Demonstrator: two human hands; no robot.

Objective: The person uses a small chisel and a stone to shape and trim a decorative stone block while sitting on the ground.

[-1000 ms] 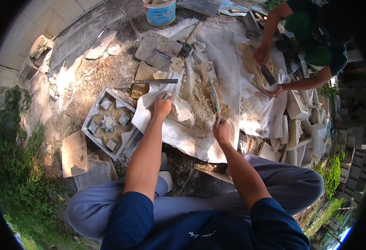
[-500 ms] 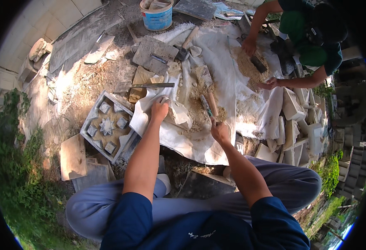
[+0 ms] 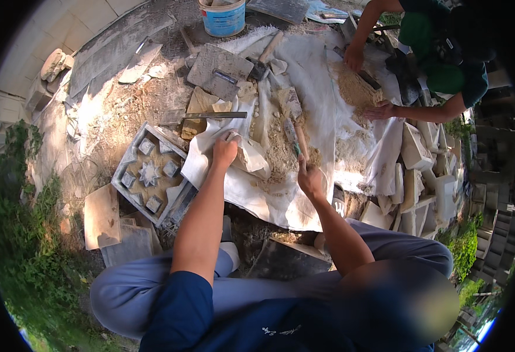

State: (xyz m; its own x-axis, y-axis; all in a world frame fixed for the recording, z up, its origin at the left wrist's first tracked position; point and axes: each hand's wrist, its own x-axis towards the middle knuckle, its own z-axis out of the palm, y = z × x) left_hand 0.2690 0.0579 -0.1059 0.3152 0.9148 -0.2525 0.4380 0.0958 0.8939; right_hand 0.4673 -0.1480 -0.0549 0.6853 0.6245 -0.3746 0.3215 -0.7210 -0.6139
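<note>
Stone block (image 3: pixel 251 157), pale and rough, is lying on the white sheet (image 3: pixel 269 196) just past the knees, with the left hand (image 3: pixel 224 149) curled over its near edge, as it was a second ago. Beside it the right hand (image 3: pixel 309 178) is gripping the wooden handle of a mallet (image 3: pixel 291 120), whose head is now reaching farther up over the sandy debris than before. Farther off, another person's hands (image 3: pixel 380 110) are working in a sand pile (image 3: pixel 354 91), now spread wider apart, and a blue bucket (image 3: pixel 223 17) is standing beyond.
</note>
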